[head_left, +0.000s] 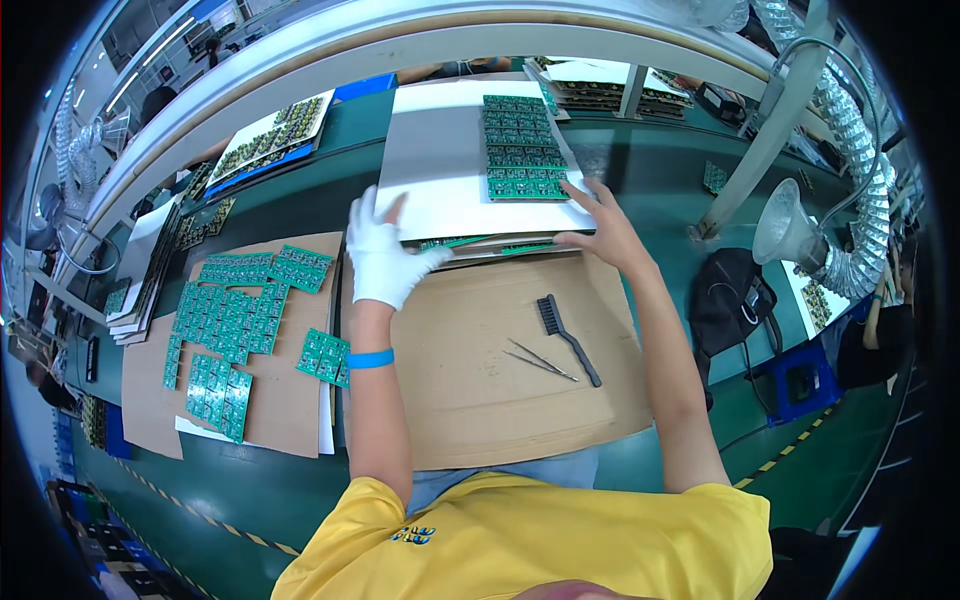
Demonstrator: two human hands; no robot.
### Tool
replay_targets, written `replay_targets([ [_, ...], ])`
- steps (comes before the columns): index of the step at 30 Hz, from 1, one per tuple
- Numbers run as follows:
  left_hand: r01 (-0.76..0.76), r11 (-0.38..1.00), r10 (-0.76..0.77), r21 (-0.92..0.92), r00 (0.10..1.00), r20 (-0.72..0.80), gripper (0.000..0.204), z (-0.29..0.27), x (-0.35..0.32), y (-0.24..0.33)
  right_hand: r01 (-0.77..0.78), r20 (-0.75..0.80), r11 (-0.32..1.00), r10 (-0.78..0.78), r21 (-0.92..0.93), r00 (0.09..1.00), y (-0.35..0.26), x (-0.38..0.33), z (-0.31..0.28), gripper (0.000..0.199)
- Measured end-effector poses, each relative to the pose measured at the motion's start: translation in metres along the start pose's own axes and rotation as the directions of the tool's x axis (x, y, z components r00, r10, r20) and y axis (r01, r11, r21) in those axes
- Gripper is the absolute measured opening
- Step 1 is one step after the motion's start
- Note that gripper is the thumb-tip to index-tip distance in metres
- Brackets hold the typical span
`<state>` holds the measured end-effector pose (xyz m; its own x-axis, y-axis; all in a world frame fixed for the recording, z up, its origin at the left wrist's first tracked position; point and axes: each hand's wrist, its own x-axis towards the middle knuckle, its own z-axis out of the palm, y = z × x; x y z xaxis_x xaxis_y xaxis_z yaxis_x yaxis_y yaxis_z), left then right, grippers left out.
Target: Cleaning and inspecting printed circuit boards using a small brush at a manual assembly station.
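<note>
The green circuit boards (525,150) lie on the right half of the white sheet (432,170), long axis running from its near side toward its far side. The bare right hand (610,235), the nearer, is spread at the sheet's near right corner, the boards beyond and leftward; the gloved left hand (385,258) spreads at the near left corner. Neither visibly grips anything; fingertip contact is uncertain.

Light's bright, edges fisheye-bent, far bkgd prob. soft.
</note>
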<state>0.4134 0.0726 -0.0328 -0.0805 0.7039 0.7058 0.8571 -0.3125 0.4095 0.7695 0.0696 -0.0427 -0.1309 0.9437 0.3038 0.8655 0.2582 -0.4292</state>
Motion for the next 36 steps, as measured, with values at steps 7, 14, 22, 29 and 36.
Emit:
replay_targets([
  [7, -0.115, 0.991, 0.075, 0.062, 0.888, 0.454, 0.075, 0.013, 0.007, -0.018, 0.106, -0.09, 0.954, -0.084, 0.281, 0.992, 0.025, 0.013, 0.013, 0.104],
  [14, -0.159, 0.97, 0.072, 0.184, 0.911, 0.407, 0.068, 0.012, -0.004, 0.011, 0.072, -0.11, 0.991, -0.084, -0.114, 0.99, -0.022, 0.025, 0.007, 0.087],
  [22, -0.171, 0.958, 0.079, 0.231, 0.929, 0.362, 0.063, 0.024, -0.007, 0.004, 0.063, 0.216, 0.986, -0.028, -0.156, 0.976, -0.022, 0.085, 0.007, 0.069],
  [29, -0.189, 0.97, 0.128, 0.151, 0.931, 0.341, 0.063, 0.03, -0.007, -0.008, 0.045, 0.298, 0.99, -0.003, -0.134, 0.955, 0.004, 0.124, 0.012, 0.072],
  [36, -0.157, 0.987, 0.135, 0.033, 0.924, 0.358, 0.065, 0.026, -0.003, -0.008, 0.049, 0.318, 0.995, -0.017, -0.091, 0.948, 0.028, 0.152, 0.015, 0.08],
])
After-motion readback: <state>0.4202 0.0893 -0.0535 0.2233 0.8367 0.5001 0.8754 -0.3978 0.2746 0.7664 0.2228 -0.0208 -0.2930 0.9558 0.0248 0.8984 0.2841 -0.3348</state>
